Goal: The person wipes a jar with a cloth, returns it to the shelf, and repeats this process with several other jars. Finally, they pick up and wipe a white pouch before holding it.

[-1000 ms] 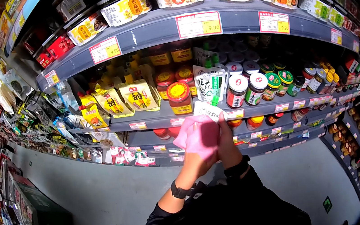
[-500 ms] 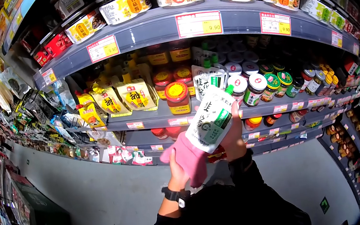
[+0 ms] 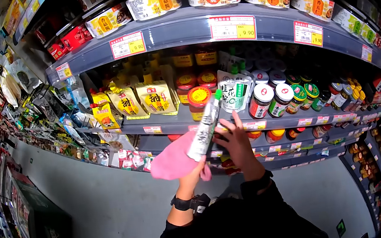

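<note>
My left hand is closed round a pink cloth and the lower end of a white sauce pouch with a green cap. The pouch tilts up to the right and shows mostly its narrow side. Just right of it, my right hand has its fingers spread and grips nothing; it reaches toward the shelf edge. Behind the fingertips, a similar sauce pouch stands upright on the shelf. A red-lidded jar stands behind the held pouch.
Yellow sauce pouches stand to the left on the same shelf. White-lidded jars and green-lidded jars line the right. An upper shelf edge with price tags juts out above. A dark green bin-like case stands at lower left.
My right hand has let go of the pouch and spread its fingers. The pouch has turned from its front face to its side, and the cloth has swung left in my left hand.
</note>
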The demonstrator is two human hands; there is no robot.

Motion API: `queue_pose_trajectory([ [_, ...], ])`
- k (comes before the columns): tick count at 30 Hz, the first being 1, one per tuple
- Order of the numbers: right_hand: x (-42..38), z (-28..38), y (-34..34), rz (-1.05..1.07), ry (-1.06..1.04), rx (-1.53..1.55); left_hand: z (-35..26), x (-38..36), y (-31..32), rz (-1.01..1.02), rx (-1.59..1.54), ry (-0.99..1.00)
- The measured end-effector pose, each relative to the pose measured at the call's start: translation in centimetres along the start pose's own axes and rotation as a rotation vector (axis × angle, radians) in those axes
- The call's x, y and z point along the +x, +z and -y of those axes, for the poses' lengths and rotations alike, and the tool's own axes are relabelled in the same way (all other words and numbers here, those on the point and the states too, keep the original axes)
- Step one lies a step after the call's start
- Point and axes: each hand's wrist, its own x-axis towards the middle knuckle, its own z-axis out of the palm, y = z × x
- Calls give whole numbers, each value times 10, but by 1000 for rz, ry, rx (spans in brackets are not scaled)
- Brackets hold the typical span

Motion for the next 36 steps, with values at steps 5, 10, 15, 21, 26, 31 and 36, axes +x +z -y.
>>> queue_pose_trajectory([
  [5, -10, 16, 21, 7, 241, 232, -70, 0, 33, 320, 1166, 362],
  [10, -10, 6, 13, 35, 335, 352, 25, -13, 12, 532, 259, 351],
  [15, -16, 1, 13, 72, 369, 198, 55, 10, 20, 523, 549, 818],
  [21, -24, -12, 18, -48, 267, -58, -4, 23, 39, 458, 231, -38],
  [26, -20, -12, 11, -45, 245, 164, 12, 22, 30, 758, 709, 165],
  [31, -20, 18, 19, -91, 368, 352, 39, 10, 17, 733, 464, 319],
  [36, -18, 29, 20, -125, 293, 329, 26, 3, 1, 674, 533, 590],
])
